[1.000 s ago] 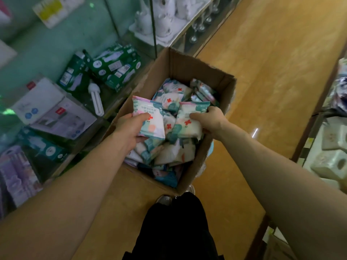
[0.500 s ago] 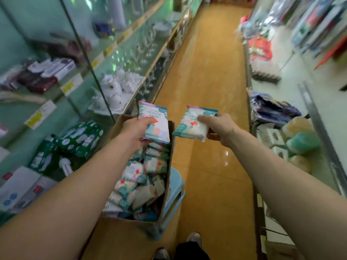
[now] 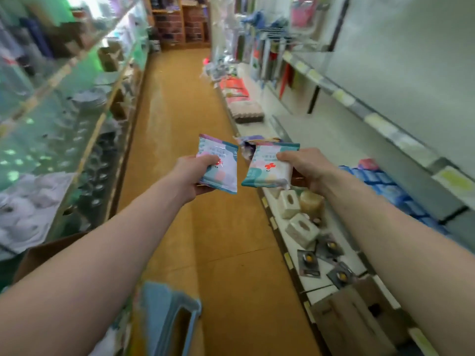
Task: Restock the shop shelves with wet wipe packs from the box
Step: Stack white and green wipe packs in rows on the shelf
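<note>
My left hand (image 3: 192,176) grips one wet wipe pack (image 3: 219,165), white and teal with a red cross, held up over the aisle. My right hand (image 3: 305,168) grips a second such pack (image 3: 270,167) just beside it, near the front edge of the right-hand shelf (image 3: 331,140). The two packs are a small gap apart. The cardboard box (image 3: 38,253) is at the lower left, mostly hidden behind my left forearm. It sits on a blue stool (image 3: 169,319).
Glass shelves (image 3: 64,104) with cups and white crockery line the left. The right shelf carries beige tissue boxes (image 3: 295,214), blue packs (image 3: 385,186), small dark sachets (image 3: 321,255) and pink packs (image 3: 234,91). An orange floor (image 3: 185,111) runs between them.
Both hands lifted one pack each out of the box and carried them up and rightward. My view swung from the box up along the aisle toward the right shelf.
</note>
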Available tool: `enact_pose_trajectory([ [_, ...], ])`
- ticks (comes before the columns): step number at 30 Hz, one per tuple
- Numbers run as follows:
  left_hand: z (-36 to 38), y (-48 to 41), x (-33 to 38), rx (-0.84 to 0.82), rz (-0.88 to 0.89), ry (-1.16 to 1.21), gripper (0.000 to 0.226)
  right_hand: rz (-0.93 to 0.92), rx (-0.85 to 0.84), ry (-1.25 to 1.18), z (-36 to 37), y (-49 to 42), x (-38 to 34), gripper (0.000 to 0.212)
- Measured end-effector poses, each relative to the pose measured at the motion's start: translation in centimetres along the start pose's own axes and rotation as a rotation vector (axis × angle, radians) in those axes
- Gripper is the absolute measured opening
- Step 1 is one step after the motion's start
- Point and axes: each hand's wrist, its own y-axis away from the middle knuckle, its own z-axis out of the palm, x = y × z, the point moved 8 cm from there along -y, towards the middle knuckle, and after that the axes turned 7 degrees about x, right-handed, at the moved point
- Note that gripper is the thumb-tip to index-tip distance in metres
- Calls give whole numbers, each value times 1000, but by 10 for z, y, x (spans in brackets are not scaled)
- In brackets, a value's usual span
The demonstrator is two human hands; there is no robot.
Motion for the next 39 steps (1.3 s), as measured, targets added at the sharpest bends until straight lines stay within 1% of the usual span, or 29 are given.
enact_pose_trajectory([
  [8, 193, 23, 45, -263, 62, -57, 10, -17, 257, -135, -183, -15, -4, 4],
  [13, 291, 55, 63, -439, 68, -55, 7, -24, 423, -214, -274, -3, -2, 3],
  [17, 356, 79, 74, -543, 79, -62, 8, -3, 541, -289, -333, 10, 6, 3],
  [20, 398, 94, 76, -621, 24, -42, 15, 1, 631, -357, -371, 21, 12, 4],
  [22, 423, 105, 74, -688, -62, -1, 13, 4, 698, -432, -394, 28, 17, 2],
  [24, 450, 121, 74, -785, -151, 53, 2, -1, 782, -499, -418, 36, 22, 1],
  [28, 499, 154, 78, -997, -205, 68, 10, -17, 941, -547, -454, 54, 28, 4],
  [30, 521, 176, 80, -1102, -227, 47, 13, -27, 1001, -564, -467, 61, 28, 5],
  [33, 551, 205, 83, -1202, -220, -40, 12, -47, 1090, -602, -483, 72, 26, 5],
  [36, 576, 225, 81, -1304, -251, -101, 27, -89, 1162, -655, -496, 80, 23, 20],
  [39, 592, 242, 75, -1417, -260, -210, 35, -130, 1206, -703, -503, 82, 22, 24],
])
